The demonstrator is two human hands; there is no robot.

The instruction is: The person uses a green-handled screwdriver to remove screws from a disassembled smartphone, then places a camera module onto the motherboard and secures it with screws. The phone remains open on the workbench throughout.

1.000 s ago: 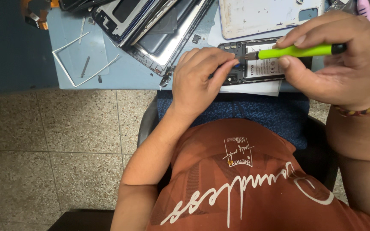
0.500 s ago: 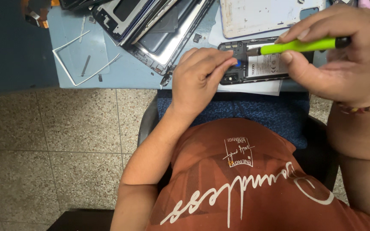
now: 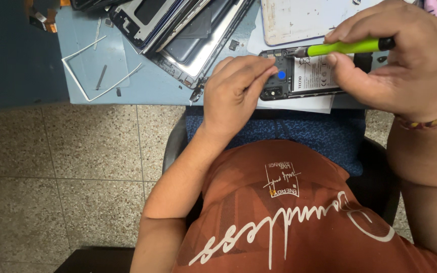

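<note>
An opened black phone (image 3: 299, 76) lies back-up on white paper at the near edge of a blue worktop (image 3: 142, 88), its battery and a small blue dot exposed. My left hand (image 3: 236, 93) rests on the phone's left end, fingertips pinched at its top corner. My right hand (image 3: 398, 60) grips a bright green screwdriver (image 3: 347, 47), held level, with its metal tip on the phone's upper left area beside my left fingertips.
Several stripped phone frames and screens (image 3: 188, 30) lie stacked at the back left. A thin white frame (image 3: 94, 76) and small loose parts lie on the worktop's left. A white back cover (image 3: 299, 20) sits behind the phone. Speckled tile floor lies below.
The green screwdriver and my right hand have shifted slightly up and left along the phone. My left fingers have moved up to the phone's top corner.
</note>
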